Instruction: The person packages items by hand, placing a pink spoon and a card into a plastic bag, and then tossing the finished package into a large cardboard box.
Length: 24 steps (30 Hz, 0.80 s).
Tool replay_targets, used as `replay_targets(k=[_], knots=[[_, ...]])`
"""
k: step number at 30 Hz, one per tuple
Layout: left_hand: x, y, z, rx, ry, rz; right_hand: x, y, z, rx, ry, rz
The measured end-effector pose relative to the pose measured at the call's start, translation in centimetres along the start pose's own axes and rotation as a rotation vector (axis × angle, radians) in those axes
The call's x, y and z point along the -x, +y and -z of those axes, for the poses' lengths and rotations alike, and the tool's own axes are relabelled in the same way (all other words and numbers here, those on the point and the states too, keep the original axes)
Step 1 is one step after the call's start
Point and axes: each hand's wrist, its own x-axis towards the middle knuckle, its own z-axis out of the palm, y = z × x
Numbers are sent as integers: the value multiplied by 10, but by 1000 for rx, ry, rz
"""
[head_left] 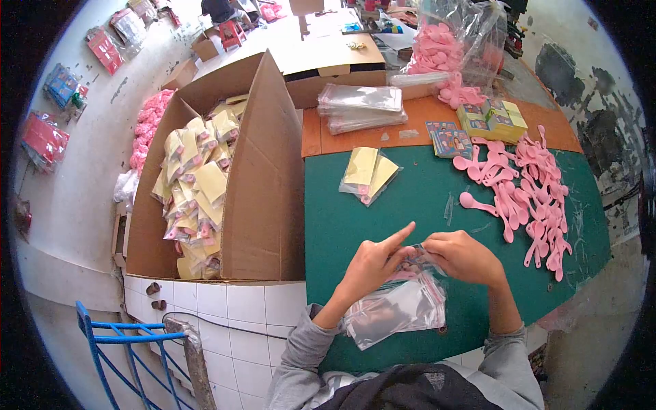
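Note:
Close to my body, both hands work on a clear plastic bag [414, 260] above the green table mat. My left hand [367, 268] grips it low down, its index finger stretched out. My right hand [466, 257] is closed on the bag's right edge, and its fingertips are partly hidden. Something pinkish shows through the plastic, too blurred to name. Beneath lies a loose stack of clear resealable bags [393, 314]. Pink spoons [514, 195] are heaped to the right. Beyond my hands rest two filled bags [369, 174] with pale yellow cards.
On the left stands a large cardboard box [263, 178] holding many packed bags [195, 184]. Printed cards [449, 139], yellow card stacks [493, 123] and more clear bags [361, 100] line the orange strip. A blue metal frame [130, 338] stands lower left.

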Motion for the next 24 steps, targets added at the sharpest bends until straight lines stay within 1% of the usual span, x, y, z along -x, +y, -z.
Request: replay_targets(k=[1,2,4,7,8,10,11,14,15,18,21,24], knots=[[0,-4,-4,-23,34,-2,-3,3,-3,-85,22,33],[0,-6,-5,-47,67,-3,-5,8,-9,-119,53,16],[1,-4,-3,-122,69,38,-9,16,-20,-186,113,-17],[2,-11,4,-162,14,76,-12,14,-15,-220,45,-72],[4,-18,9,-163,-12,85,-13,18,-15,-296,46,-87],[9,-34,24,-32,-142,63,-12,32,-15,-447,53,-118],[10,-38,29,35,-207,51,-12,39,-15,-509,101,-166],[10,-40,29,353,-214,156,-18,50,-17,-700,107,-156],[8,-40,24,402,-184,196,-16,46,-15,-813,66,-241],[2,-19,21,308,-123,279,-11,58,-13,-596,22,-152],[6,-31,11,379,-13,138,-9,54,-11,-662,82,-264],[6,-34,13,507,8,161,-12,57,-13,-573,166,-290]])
